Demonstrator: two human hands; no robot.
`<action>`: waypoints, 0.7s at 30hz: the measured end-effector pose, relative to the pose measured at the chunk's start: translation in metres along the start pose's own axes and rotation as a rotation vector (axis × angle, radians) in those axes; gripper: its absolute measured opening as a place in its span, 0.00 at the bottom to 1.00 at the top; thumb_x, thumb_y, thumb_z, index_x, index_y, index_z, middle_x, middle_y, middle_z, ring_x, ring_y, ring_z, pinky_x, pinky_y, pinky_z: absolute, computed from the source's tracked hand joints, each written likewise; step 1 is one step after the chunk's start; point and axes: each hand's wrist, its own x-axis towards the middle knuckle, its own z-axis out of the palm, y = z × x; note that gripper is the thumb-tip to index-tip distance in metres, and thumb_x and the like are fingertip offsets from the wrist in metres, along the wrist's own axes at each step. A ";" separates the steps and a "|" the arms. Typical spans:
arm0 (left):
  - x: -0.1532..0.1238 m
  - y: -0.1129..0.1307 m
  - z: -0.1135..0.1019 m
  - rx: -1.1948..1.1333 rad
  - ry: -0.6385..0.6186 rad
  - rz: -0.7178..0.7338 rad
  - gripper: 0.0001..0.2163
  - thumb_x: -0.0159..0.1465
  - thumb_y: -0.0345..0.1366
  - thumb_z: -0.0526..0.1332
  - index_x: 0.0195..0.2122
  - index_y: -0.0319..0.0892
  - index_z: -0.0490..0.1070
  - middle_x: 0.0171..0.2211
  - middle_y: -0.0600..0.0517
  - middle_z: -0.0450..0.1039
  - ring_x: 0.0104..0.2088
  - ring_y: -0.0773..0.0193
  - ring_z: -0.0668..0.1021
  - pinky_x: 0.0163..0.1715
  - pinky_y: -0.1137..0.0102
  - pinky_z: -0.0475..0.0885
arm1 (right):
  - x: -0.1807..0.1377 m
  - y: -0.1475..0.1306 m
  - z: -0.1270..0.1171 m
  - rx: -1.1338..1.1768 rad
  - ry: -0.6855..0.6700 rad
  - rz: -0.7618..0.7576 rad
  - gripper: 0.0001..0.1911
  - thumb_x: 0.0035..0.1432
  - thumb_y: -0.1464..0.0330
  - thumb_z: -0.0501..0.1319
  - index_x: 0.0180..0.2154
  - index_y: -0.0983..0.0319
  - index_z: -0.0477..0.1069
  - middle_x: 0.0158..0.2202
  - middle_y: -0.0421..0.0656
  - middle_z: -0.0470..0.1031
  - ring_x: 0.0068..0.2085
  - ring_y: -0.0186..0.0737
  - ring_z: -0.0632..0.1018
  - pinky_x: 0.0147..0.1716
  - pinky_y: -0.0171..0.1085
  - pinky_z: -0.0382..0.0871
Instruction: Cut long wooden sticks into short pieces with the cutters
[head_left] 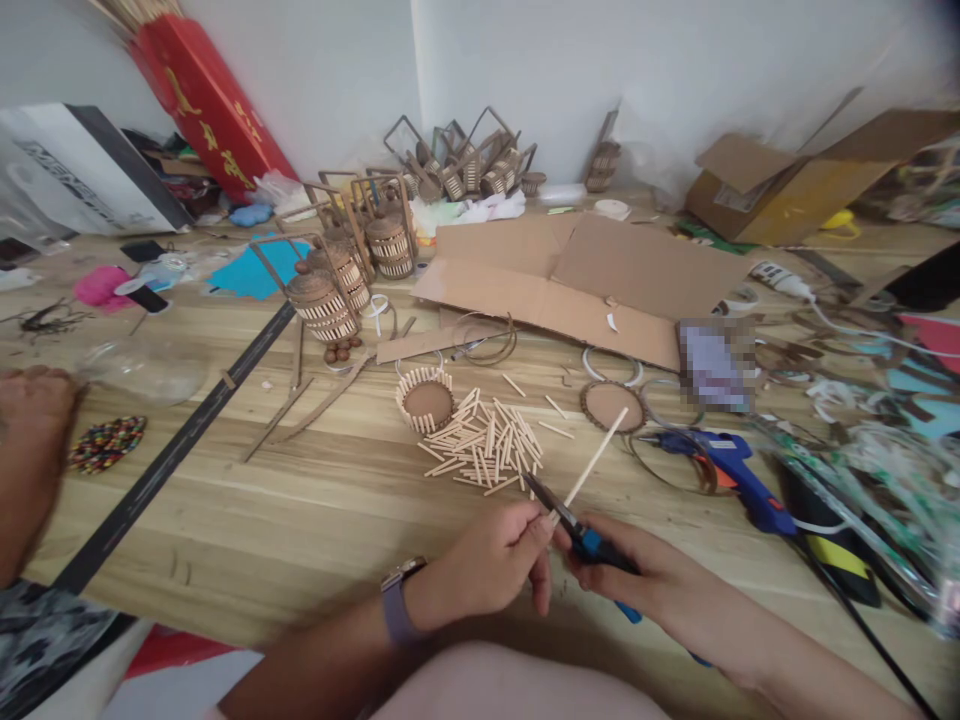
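Observation:
My left hand [499, 560] pinches the lower end of a thin pale wooden stick [598, 455], which points up and to the right. My right hand [645, 580] is wrapped around scissors [591, 543] with dark blades and blue-and-black handles. Their blades cross the stick close to my left fingertips. Just beyond the blades lies a loose pile of short cut sticks [491, 440]. Behind it sits a small round base [426, 402] ringed with upright sticks. Another round brown base [613, 408], without upright sticks, lies to the right.
A blue glue gun [739, 470] with a cord lies at the right. Flattened cardboard [562, 275] and finished little handled baskets [322, 305] stand behind. Another person's arm [34, 460] rests at the left, beside colourful beads [109, 445] and a long black strip [180, 450].

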 end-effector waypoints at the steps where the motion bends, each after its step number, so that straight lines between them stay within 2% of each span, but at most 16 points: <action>1: 0.000 0.000 0.000 0.005 0.000 0.005 0.22 0.69 0.51 0.44 0.40 0.38 0.67 0.17 0.56 0.66 0.20 0.68 0.70 0.26 0.75 0.64 | 0.000 0.001 0.000 -0.010 0.005 -0.013 0.13 0.52 0.64 0.58 0.39 0.62 0.73 0.33 0.41 0.72 0.36 0.41 0.70 0.37 0.38 0.67; 7: 0.000 -0.003 0.000 -0.018 0.013 0.005 0.22 0.69 0.53 0.46 0.40 0.38 0.67 0.16 0.58 0.64 0.18 0.70 0.67 0.24 0.75 0.62 | 0.001 -0.002 0.000 -0.030 0.000 -0.045 0.14 0.52 0.65 0.56 0.40 0.61 0.74 0.34 0.42 0.72 0.37 0.42 0.71 0.39 0.38 0.66; 12: 0.002 -0.003 0.001 -0.131 0.002 0.015 0.21 0.67 0.55 0.48 0.38 0.40 0.64 0.15 0.59 0.63 0.15 0.70 0.65 0.19 0.75 0.59 | -0.004 -0.007 0.000 0.096 -0.021 0.043 0.18 0.53 0.59 0.59 0.43 0.61 0.73 0.35 0.42 0.74 0.39 0.44 0.72 0.38 0.39 0.66; 16: 0.002 -0.002 0.001 -0.131 0.016 0.010 0.19 0.68 0.52 0.48 0.37 0.39 0.64 0.14 0.59 0.63 0.15 0.71 0.65 0.18 0.76 0.57 | -0.005 -0.008 0.000 0.100 -0.006 0.068 0.19 0.52 0.59 0.59 0.43 0.61 0.73 0.37 0.43 0.74 0.42 0.45 0.72 0.43 0.41 0.66; 21: 0.002 -0.003 0.000 -0.093 0.028 -0.017 0.18 0.68 0.49 0.49 0.38 0.38 0.66 0.13 0.60 0.61 0.15 0.71 0.65 0.18 0.76 0.58 | -0.002 -0.001 0.002 0.054 -0.017 0.023 0.15 0.54 0.60 0.57 0.40 0.62 0.71 0.36 0.42 0.72 0.39 0.43 0.72 0.40 0.39 0.66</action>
